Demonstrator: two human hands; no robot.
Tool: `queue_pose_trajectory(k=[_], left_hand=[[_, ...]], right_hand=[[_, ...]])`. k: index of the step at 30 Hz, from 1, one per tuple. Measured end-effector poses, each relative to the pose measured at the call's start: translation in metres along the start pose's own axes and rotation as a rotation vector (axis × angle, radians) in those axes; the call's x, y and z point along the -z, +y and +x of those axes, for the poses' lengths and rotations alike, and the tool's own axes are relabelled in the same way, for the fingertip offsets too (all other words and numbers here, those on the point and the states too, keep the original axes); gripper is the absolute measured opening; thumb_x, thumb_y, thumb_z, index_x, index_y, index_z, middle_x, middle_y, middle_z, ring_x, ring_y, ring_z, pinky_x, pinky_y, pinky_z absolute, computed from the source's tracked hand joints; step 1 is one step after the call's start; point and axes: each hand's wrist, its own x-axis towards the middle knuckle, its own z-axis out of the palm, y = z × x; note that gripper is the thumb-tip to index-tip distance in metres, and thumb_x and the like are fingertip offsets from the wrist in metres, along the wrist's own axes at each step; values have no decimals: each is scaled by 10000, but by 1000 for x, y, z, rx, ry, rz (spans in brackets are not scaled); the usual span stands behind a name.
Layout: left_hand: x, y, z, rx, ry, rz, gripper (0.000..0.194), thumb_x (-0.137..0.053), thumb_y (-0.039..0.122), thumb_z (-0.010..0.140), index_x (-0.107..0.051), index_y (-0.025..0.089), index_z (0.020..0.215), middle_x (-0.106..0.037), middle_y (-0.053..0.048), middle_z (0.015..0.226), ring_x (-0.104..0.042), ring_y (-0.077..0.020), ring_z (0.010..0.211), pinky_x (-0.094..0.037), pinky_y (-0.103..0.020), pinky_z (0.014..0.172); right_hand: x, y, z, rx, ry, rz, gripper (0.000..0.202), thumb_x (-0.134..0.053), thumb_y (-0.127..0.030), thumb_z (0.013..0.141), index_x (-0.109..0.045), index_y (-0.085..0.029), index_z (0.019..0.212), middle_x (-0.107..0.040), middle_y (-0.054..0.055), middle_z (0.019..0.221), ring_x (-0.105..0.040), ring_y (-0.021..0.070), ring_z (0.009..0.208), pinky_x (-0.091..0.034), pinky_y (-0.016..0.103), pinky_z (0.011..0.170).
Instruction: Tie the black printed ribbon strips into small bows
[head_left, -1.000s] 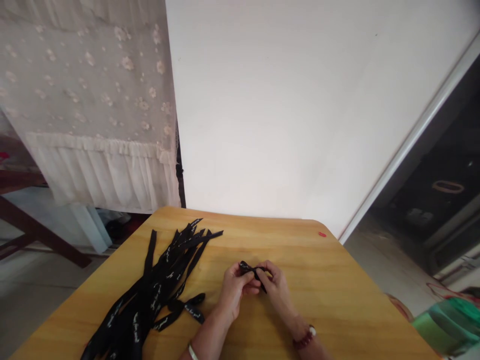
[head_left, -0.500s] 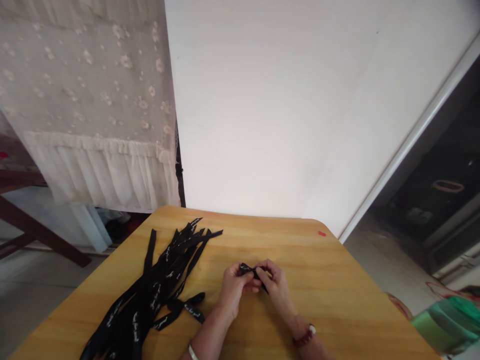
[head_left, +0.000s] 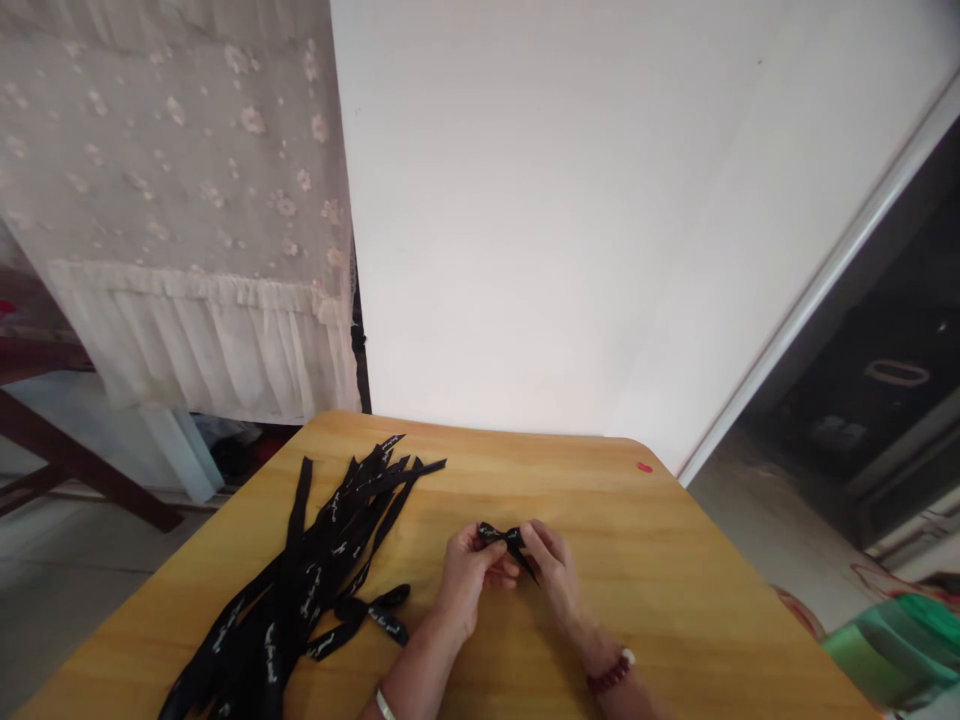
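Observation:
A black ribbon bow point(head_left: 507, 538) with white lettering is held over the wooden table point(head_left: 600, 500), a dark tail hanging down between the hands. My left hand point(head_left: 466, 572) pinches its left loop and the part near the knot. At the right loop, the fingers of my right hand point(head_left: 553, 568) are closed on the ribbon. A heap of black printed ribbon strips point(head_left: 300, 590) lies on the left of the table. Beside the heap, left of my left forearm, rests a tied black bow point(head_left: 382, 618).
A small red piece point(head_left: 644, 467) lies near the table's back right corner. A white panel point(head_left: 525, 220) stands behind the table, with a lace curtain point(head_left: 202, 200) to its left. A green bag point(head_left: 892, 645) is at the lower right, beyond the table edge.
My right hand has shifted slightly right and up, away from the knot to the right loop. The bow is more spread out, and both loops show between the hands.

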Motion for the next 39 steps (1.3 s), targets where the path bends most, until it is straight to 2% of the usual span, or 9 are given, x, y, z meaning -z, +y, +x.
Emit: queue_pose_trajectory(k=[3,8,16,21,28,34,39], left_hand=[[-1,1,0,5,-20,-8,162,-635,173,571,-496,130,643,-571,12,492,-556,-116,434,-463,-225,415],[0,-2,1,11,-57,-37,156,-635,150,568,-515,122,663,-598,-8,557,-571,-111,490,-490,-238,498],[0,-4,1,15,-61,25,153,-611,173,575,-506,132,678,-569,13,518,-541,-112,435,-472,-241,428],[0,-3,0,-3,-39,29,170,-609,197,575,-511,135,700,-574,16,556,-520,-100,377,-429,-218,363],[0,0,0,8,30,-35,175,-651,215,548,-525,128,631,-520,41,463,-503,-94,367,-419,-208,354],[1,3,1,7,21,-98,184,-676,214,546,-551,111,633,-569,1,538,-534,-97,456,-462,-212,408],[1,5,0,-7,35,-105,203,-674,229,551,-537,118,653,-569,2,562,-521,-94,441,-434,-198,356]], right_hand=[[-2,-5,0,55,-31,-50,249,-576,-377,684,-503,-171,565,-461,-40,518,-439,111,518,-344,205,481],[-3,-5,0,41,-23,-38,219,-572,-353,676,-495,-173,578,-451,-46,510,-426,102,491,-334,199,462],[-2,-6,0,48,-13,-80,198,-580,-339,668,-512,-166,601,-486,-29,527,-457,112,507,-366,204,478],[-1,-9,-1,82,-9,-114,181,-579,-331,683,-548,-160,632,-543,9,614,-507,150,626,-403,220,554],[-3,-13,-3,73,18,-101,275,-510,-418,730,-512,-175,602,-510,-12,573,-478,137,582,-384,211,538],[0,0,0,8,104,-82,301,-528,-464,704,-585,-168,706,-592,31,711,-520,179,716,-414,249,666],[2,5,3,-27,39,-77,359,-478,-488,732,-605,-154,693,-590,25,676,-514,167,674,-397,245,620]])
